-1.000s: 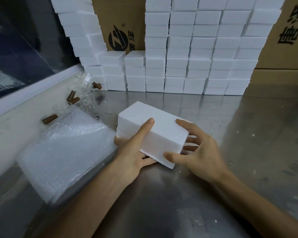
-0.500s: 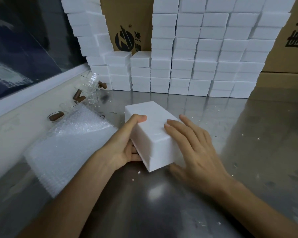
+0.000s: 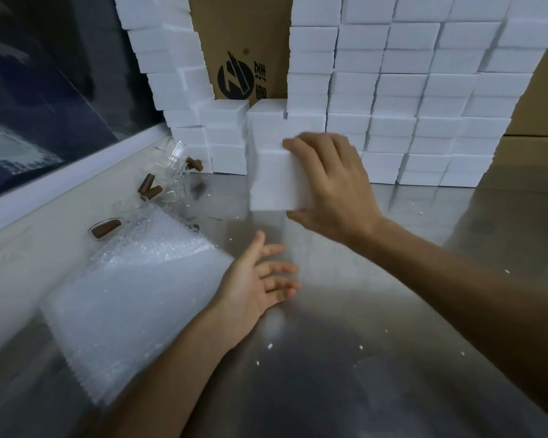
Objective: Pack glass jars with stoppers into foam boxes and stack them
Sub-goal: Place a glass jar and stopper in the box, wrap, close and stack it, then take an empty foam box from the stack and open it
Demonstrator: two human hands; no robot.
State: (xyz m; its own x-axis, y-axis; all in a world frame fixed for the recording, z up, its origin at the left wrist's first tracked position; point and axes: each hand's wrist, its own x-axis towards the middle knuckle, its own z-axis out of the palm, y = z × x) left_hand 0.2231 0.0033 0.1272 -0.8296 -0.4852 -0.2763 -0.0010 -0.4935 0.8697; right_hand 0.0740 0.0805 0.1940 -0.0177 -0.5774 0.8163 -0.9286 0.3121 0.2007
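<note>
My right hand (image 3: pixel 332 184) grips a closed white foam box (image 3: pixel 274 181) and holds it in the air in front of the stacked foam boxes (image 3: pixel 402 99) at the back of the steel table (image 3: pixel 377 358). My left hand (image 3: pixel 260 279) hovers palm up over the table with relaxed fingers and holds nothing. Several clear glass jars (image 3: pixel 171 172) with brown stoppers (image 3: pixel 149 188) lie on their sides at the back left, beside the wall ledge.
A thick pile of bubble wrap sheets (image 3: pixel 133 305) lies at the left, touching my left forearm. Cardboard cartons (image 3: pixel 241 58) stand behind the foam stacks. White foam crumbs dot the table. A dark window (image 3: pixel 29 105) fills the upper left.
My right hand has lifted the foam box off the table and carried it toward the back stacks. My left hand has let go of the box and stayed low.
</note>
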